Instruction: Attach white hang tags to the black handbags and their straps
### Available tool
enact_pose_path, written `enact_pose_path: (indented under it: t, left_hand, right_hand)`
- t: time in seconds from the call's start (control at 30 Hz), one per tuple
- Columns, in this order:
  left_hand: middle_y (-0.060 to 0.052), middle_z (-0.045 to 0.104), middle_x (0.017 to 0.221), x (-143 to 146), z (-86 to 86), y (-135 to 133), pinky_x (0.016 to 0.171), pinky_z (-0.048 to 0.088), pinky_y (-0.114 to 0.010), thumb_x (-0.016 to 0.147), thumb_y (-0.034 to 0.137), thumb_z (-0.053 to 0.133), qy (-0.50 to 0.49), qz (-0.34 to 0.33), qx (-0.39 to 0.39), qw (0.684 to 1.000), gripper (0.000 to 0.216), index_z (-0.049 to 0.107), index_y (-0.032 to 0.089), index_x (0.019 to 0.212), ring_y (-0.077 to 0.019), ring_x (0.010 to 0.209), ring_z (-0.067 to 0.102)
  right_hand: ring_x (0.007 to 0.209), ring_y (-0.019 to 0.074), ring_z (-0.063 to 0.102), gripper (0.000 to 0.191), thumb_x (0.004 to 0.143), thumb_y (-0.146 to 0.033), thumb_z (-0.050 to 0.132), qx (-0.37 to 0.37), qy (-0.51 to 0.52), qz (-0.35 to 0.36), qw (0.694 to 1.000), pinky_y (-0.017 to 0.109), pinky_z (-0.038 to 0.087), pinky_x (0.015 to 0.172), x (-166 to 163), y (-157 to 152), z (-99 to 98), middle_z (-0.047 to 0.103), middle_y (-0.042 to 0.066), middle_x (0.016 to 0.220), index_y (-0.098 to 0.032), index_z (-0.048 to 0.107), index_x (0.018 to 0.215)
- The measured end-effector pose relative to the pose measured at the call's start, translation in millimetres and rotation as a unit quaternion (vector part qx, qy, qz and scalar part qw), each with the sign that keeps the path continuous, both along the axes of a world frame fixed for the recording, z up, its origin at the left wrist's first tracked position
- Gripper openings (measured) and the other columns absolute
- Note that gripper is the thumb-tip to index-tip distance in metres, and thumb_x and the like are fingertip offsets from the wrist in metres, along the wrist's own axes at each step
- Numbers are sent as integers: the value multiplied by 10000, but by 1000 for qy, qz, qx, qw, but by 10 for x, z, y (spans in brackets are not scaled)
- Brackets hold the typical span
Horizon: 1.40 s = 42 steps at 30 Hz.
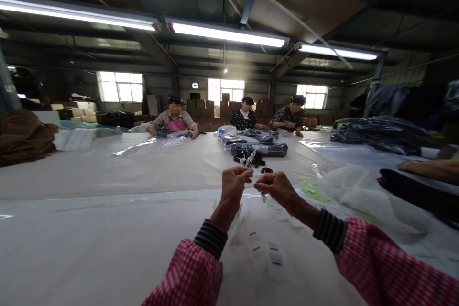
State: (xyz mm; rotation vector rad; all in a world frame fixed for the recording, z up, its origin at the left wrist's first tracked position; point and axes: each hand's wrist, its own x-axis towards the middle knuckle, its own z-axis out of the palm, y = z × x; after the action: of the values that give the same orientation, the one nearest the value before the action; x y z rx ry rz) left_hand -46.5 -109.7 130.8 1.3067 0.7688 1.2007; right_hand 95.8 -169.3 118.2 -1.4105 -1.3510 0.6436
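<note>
Over the white table, my left hand is closed in a pinch, fingertips towards the right. Facing it across a small gap, my right hand also pinches; whatever is between the fingers of either hand is too small to make out. White thin strips show just beyond my left fingertips, and I cannot tell whether that hand holds them. A small dark piece hangs or lies under my right hand. Below my hands lie white printed labels, partly blurred. A black ring-shaped roll rests behind my right hand.
Bagged dark garments are piled ahead, with another stack at right. Green pieces lie beside translucent plastic. Three people work across the table; another person's arm reaches in at right near a black strip. Brown fabric is heaped at left.
</note>
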Motion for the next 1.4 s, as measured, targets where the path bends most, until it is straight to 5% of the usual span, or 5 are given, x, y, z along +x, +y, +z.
enact_pose_path:
  t: [0.4,0.83,1.0,1.2,1.4]
  left_hand:
    - [-67,723,716,-41,59,24,544,348,-251,645,333,799,8,-15,28,999,220,760,137,735,-138,611,597]
    - [-66,753,798,-259,198,215,731,465,-286,646,289,763,-24,4,51,998,265,793,134,859,-119,624,628]
    - [-90,753,892,-366,287,239,689,523,-314,625,277,725,-54,-25,40,997,302,783,128,882,-159,668,656]
    - [-77,752,856,-444,315,250,534,348,-215,602,170,546,25,-14,79,996,350,796,145,845,-110,628,553]
    - [-55,747,791,-517,283,354,743,462,-304,653,173,476,177,86,150,969,361,807,191,796,-187,773,621]
  right_hand:
    - [548,109,452,193,697,-341,725,19,-3,6,1000,266,366,563,31,-44,81,595,-14,591,-150,728,675]
    - [741,199,638,182,823,-333,663,137,-246,-87,955,320,452,722,490,-193,326,723,38,795,-195,752,745]
    - [718,195,622,189,848,-339,651,142,-297,-98,939,316,442,694,625,-291,329,718,34,799,-205,747,757]
    - [727,198,630,184,858,-325,655,142,-305,-103,936,316,441,700,691,-312,278,718,34,802,-202,739,750]
    - [784,189,634,150,886,-224,660,132,-402,-99,900,294,430,739,618,-299,291,706,42,830,-184,718,753]
